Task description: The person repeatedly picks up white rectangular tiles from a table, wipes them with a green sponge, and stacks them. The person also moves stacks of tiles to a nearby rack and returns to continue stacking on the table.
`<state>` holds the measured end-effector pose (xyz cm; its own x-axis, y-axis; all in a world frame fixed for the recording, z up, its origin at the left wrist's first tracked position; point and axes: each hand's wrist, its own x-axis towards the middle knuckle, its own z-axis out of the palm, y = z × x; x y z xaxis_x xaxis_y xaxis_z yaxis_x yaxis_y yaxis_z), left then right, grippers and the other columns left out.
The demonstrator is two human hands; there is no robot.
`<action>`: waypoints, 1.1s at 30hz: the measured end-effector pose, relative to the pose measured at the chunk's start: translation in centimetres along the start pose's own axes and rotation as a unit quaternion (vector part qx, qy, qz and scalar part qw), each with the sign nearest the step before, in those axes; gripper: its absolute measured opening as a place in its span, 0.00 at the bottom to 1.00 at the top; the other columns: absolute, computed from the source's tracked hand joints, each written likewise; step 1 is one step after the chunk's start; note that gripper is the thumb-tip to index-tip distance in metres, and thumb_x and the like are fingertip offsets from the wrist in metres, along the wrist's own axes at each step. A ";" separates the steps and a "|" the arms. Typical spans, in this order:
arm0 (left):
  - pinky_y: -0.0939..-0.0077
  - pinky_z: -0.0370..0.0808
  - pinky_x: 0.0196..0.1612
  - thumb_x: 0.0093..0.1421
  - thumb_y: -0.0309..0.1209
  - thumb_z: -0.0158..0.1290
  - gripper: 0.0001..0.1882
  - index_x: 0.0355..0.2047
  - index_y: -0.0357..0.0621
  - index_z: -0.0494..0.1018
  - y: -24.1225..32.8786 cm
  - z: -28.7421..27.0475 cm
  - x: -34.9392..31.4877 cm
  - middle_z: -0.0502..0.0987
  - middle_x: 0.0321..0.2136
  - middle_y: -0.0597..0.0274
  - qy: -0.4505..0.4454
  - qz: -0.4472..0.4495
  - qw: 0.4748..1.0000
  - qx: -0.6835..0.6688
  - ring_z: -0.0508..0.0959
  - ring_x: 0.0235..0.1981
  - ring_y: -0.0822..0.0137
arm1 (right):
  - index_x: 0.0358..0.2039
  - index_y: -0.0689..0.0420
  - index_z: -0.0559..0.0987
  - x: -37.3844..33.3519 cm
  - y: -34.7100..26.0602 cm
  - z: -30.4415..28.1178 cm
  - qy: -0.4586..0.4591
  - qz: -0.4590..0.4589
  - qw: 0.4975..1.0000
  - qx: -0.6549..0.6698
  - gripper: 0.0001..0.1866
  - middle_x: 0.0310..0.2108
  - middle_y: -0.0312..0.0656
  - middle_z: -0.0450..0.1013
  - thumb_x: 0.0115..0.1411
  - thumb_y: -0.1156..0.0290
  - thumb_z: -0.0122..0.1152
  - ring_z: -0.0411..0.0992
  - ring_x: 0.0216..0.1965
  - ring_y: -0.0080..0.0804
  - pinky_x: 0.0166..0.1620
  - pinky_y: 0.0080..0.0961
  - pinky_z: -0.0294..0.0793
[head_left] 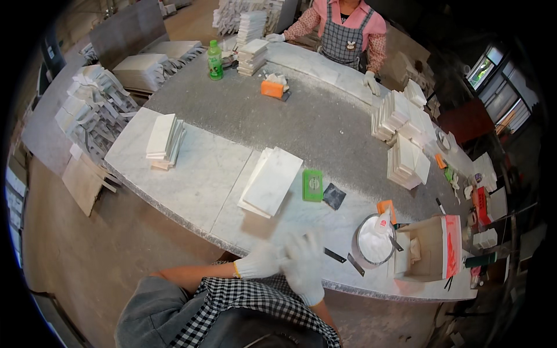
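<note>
My left hand (pixel 259 262) and my right hand (pixel 304 268), both in white work gloves, meet above the table's near edge. Motion smears the right fingers, and the left fingers are hidden behind that hand; anything between them does not show. Just beyond the hands lies a small stack of white marble tiles (pixel 274 181), its top tile askew. A green rectangular case (pixel 313 185) and a dark square pad (pixel 334 196) are right of it. Close to my right hand are a black putty-knife blade (pixel 335 255) and another blade (pixel 355 264), beside a bowl of white paste (pixel 373 243).
An open cardboard box (pixel 426 246) stands at the right edge. Tile stacks rise at left (pixel 162 139) and right (pixel 406 159). Farther back are an orange block (pixel 271 89) and a green bottle (pixel 214 61). Across the table stands a person in a checked apron (pixel 343 37).
</note>
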<state>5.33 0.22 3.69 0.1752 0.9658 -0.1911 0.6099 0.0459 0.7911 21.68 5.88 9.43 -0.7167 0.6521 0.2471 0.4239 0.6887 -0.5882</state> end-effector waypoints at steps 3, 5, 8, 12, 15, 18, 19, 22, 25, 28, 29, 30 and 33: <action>0.58 0.77 0.44 0.57 0.31 0.53 0.16 0.44 0.37 0.77 -0.5 0.8 0.0 0.80 0.38 0.42 0.033 0.087 0.996 0.013 0.80 0.40 0.46 | 0.52 0.62 0.75 0.7 0.1 1.1 0.039 -0.089 0.995 0.026 0.29 0.53 0.53 0.71 0.67 0.49 0.45 0.63 0.58 0.57 0.58 0.50 0.60; 0.57 0.77 0.43 0.57 0.30 0.52 0.15 0.43 0.38 0.76 -0.6 1.0 0.1 0.80 0.37 0.44 0.039 0.114 0.993 0.015 0.80 0.39 0.45 | 0.48 0.63 0.77 1.1 0.1 1.1 0.052 -0.107 0.993 0.014 0.29 0.50 0.52 0.73 0.65 0.49 0.44 0.64 0.56 0.57 0.55 0.50 0.61; 0.58 0.78 0.38 0.60 0.32 0.51 0.14 0.43 0.39 0.76 -0.5 0.5 0.6 0.80 0.32 0.45 0.023 0.127 0.992 0.005 0.81 0.34 0.47 | 0.48 0.62 0.78 1.7 -0.1 0.2 0.016 -0.067 0.997 0.021 0.27 0.52 0.52 0.72 0.59 0.53 0.49 0.64 0.57 0.57 0.58 0.51 0.59; 0.56 0.78 0.31 0.60 0.37 0.53 0.16 0.43 0.37 0.75 4.9 -3.6 -0.9 0.80 0.29 0.44 0.035 0.056 0.995 -0.076 0.80 0.27 0.45 | 0.47 0.60 0.79 2.4 0.4 -1.2 0.016 -0.007 1.000 0.024 0.24 0.54 0.53 0.71 0.54 0.60 0.52 0.62 0.60 0.57 0.64 0.51 0.55; 0.63 0.78 0.33 0.62 0.39 0.56 0.19 0.48 0.39 0.75 4.1 -3.6 -0.5 0.81 0.29 0.47 0.041 0.051 0.997 -0.039 0.82 0.28 0.56 | 0.48 0.60 0.79 3.2 3.5 -1.0 0.072 -0.032 0.996 -0.045 0.24 0.56 0.54 0.70 0.54 0.62 0.53 0.60 0.62 0.59 0.65 0.50 0.56; 0.58 0.77 0.30 0.62 0.42 0.55 0.20 0.49 0.42 0.76 2.5 -1.7 -1.4 0.79 0.24 0.44 0.063 0.029 0.993 -0.096 0.80 0.24 0.49 | 0.50 0.59 0.78 3.4 4.1 -1.8 0.083 -0.002 0.994 -0.069 0.24 0.58 0.54 0.68 0.52 0.65 0.57 0.58 0.64 0.60 0.66 0.51 0.55; 0.54 0.77 0.28 0.62 0.43 0.54 0.21 0.48 0.42 0.77 2.8 -1.9 -1.3 0.78 0.21 0.42 0.077 0.021 0.988 -0.131 0.79 0.21 0.42 | 0.51 0.59 0.78 3.7 4.2 -2.1 0.086 0.014 0.994 -0.071 0.25 0.59 0.54 0.67 0.51 0.66 0.59 0.58 0.64 0.61 0.67 0.51 0.55; 0.53 0.76 0.27 0.62 0.44 0.53 0.18 0.39 0.41 0.80 4.4 -3.7 -1.1 0.75 0.16 0.42 0.053 -0.005 0.993 -0.107 0.77 0.20 0.42 | 0.52 0.56 0.78 4.3 4.1 -2.1 0.112 0.056 0.989 -0.084 0.25 0.61 0.53 0.65 0.53 0.65 0.60 0.56 0.65 0.61 0.66 0.51 0.56; 0.52 0.75 0.27 0.62 0.44 0.53 0.20 0.30 0.38 0.80 5.1 -3.5 -1.1 0.75 0.17 0.43 0.117 0.026 0.991 -0.066 0.78 0.20 0.43 | 0.55 0.58 0.76 4.7 1.2 -2.7 0.086 0.017 0.994 -0.059 0.26 0.60 0.54 0.66 0.57 0.59 0.57 0.56 0.64 0.62 0.66 0.52 0.54; 0.51 0.75 0.28 0.62 0.45 0.52 0.19 0.30 0.39 0.79 3.4 -1.9 -0.1 0.76 0.18 0.42 0.144 0.102 0.984 -0.024 0.78 0.21 0.43 | 0.55 0.58 0.76 5.0 -1.2 -2.0 0.090 -0.005 0.996 -0.015 0.26 0.59 0.54 0.66 0.56 0.60 0.59 0.56 0.64 0.62 0.66 0.51 0.55; 0.51 0.75 0.28 0.62 0.45 0.52 0.20 0.29 0.39 0.78 3.5 -1.7 -0.3 0.76 0.18 0.42 0.137 0.092 0.986 -0.017 0.78 0.21 0.44 | 0.55 0.58 0.76 4.9 -1.1 -1.8 0.081 -0.002 0.997 -0.017 0.27 0.59 0.54 0.66 0.56 0.60 0.59 0.56 0.64 0.62 0.66 0.51 0.55; 0.51 0.75 0.28 0.62 0.45 0.52 0.20 0.28 0.39 0.78 3.8 -1.7 -0.6 0.76 0.18 0.42 0.130 0.081 0.988 -0.010 0.78 0.22 0.44 | 0.55 0.58 0.76 4.8 -0.6 -1.4 0.073 0.000 0.997 -0.020 0.27 0.59 0.54 0.66 0.56 0.60 0.59 0.56 0.64 0.62 0.66 0.51 0.54; 0.51 0.75 0.28 0.62 0.47 0.52 0.21 0.28 0.39 0.78 4.2 -2.2 -1.0 0.76 0.18 0.42 0.100 0.030 0.995 -0.007 0.78 0.21 0.44 | 0.57 0.58 0.75 4.9 2.2 -0.5 0.079 0.014 0.996 -0.037 0.28 0.61 0.54 0.65 0.57 0.61 0.58 0.54 0.65 0.63 0.67 0.51 0.53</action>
<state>6.01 -0.01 8.51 0.0534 0.9983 -0.0252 0.5921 -0.0114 0.8058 19.39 10.76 9.78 -0.6103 0.7097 0.3520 0.4865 0.6864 -0.5405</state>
